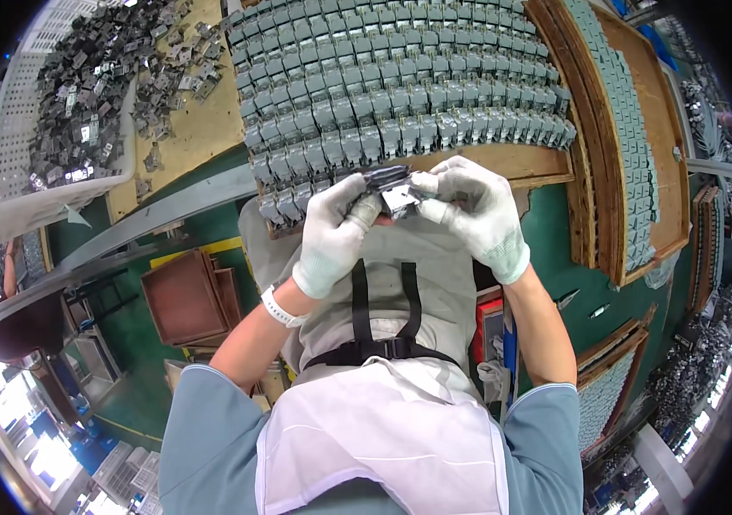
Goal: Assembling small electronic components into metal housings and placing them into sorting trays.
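Observation:
Both hands wear white knit gloves and meet over my lap, at the near edge of a wooden tray (512, 163). My left hand (332, 236) is closed round a small part with a shiny metal plate (400, 200) and a dark upper side. Thumb and fingers of my right hand (479, 219) pinch at the right end of the same part. The fingers hide much of it, so its exact kind does not show. Just beyond, the tray carries tight rows of small grey-green block-shaped units (400, 81) with metal bits between them.
At the far left, a white perforated basket (5, 163) holds many loose metal pieces (87, 103), and more lie on a tan board (203, 129). Stacked wooden trays (671, 197) of similar units stand at the right. Brown trays (181, 296) rest low on the left, above a green floor.

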Demonstrator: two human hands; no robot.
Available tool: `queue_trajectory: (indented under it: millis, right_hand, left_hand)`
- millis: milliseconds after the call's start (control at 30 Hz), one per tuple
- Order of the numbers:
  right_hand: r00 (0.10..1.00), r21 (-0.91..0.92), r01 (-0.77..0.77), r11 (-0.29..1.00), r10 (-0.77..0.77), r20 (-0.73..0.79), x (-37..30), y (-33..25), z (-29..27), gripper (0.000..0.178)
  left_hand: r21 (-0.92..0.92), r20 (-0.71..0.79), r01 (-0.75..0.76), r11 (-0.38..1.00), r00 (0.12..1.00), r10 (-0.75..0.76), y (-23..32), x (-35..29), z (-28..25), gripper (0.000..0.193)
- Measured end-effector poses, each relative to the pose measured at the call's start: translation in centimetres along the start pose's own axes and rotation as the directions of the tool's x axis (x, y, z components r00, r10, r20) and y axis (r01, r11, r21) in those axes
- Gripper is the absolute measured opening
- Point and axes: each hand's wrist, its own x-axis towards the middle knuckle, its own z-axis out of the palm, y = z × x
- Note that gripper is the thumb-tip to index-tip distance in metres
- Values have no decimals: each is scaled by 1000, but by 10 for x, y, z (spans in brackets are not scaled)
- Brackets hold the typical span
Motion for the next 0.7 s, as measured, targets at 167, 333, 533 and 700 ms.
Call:
queue_trajectory:
  millis: [167, 333, 533, 700]
  right_hand:
    - [996, -157, 88, 984, -87, 16, -5, 7, -2, 21]
    - [999, 36, -52, 998, 52, -15, -14, 6, 6, 46]
    - [998, -112, 55, 992, -53, 16, -20, 10, -3, 55]
    - [987, -106, -97, 990, 109, 114, -28, 15, -7, 54]
  left_hand:
    - [110, 115, 23, 994, 993, -36, 5, 9, -7, 21]
    - [65, 208, 38, 997, 977, -51, 9, 9, -15, 18]
    - [153, 196, 12, 988, 980, -42, 5, 6, -12, 16]
    - [206, 346, -55, 977, 938, -20, 3, 7, -10, 17]
